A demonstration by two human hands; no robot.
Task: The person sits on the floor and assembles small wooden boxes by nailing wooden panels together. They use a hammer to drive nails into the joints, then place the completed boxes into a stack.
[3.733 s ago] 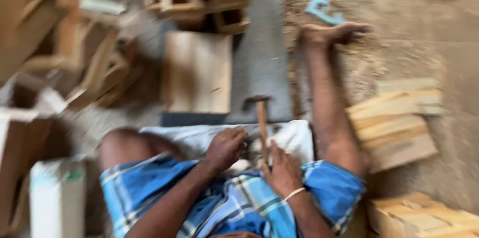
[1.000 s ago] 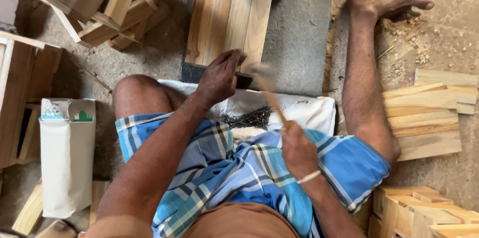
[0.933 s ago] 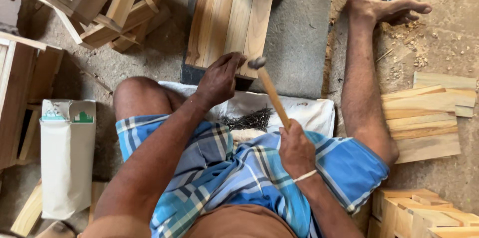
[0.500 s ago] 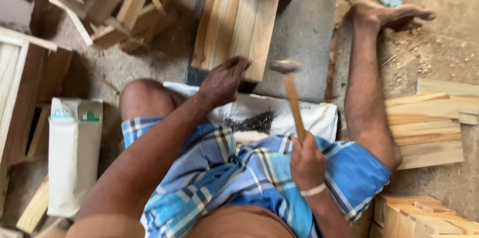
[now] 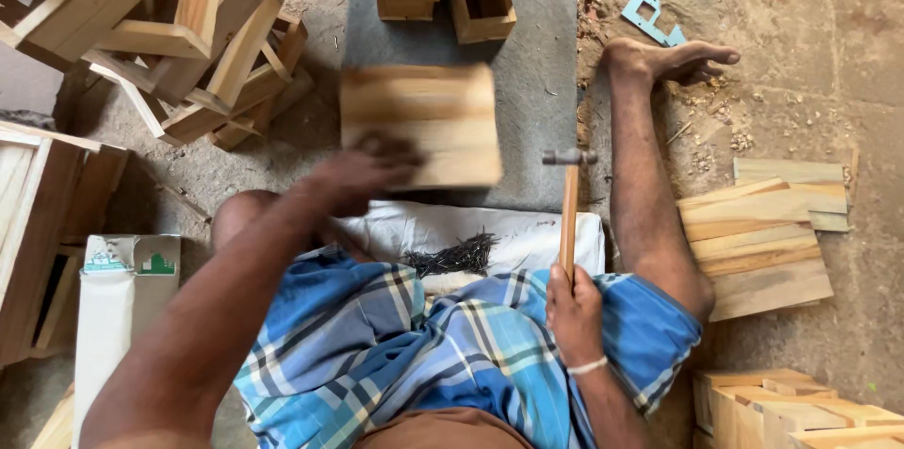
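Floor: gritty concrete with a grey mat (image 5: pixel 537 82) and sawdust.
Left hand (image 5: pixel 363 171): blurred, grasping a wooden panel (image 5: pixel 419 124) on the mat.
Right hand (image 5: pixel 574 303): fist around an upright hammer (image 5: pixel 569 209).
Nails (image 5: pixel 457 254): piled on white cloth (image 5: pixel 527 237).
Surroundings: crates (image 5: pixel 160 25), planks (image 5: pixel 753 242).

Rough concrete floor (image 5: pixel 829 54) strewn with sawdust, even daylight, no hard shadows. Grey mat (image 5: pixel 537 54) laid at centre. Stacked wooden frames (image 5: pixel 179 35) at upper left, cut planks (image 5: pixel 753 242) piled at right.
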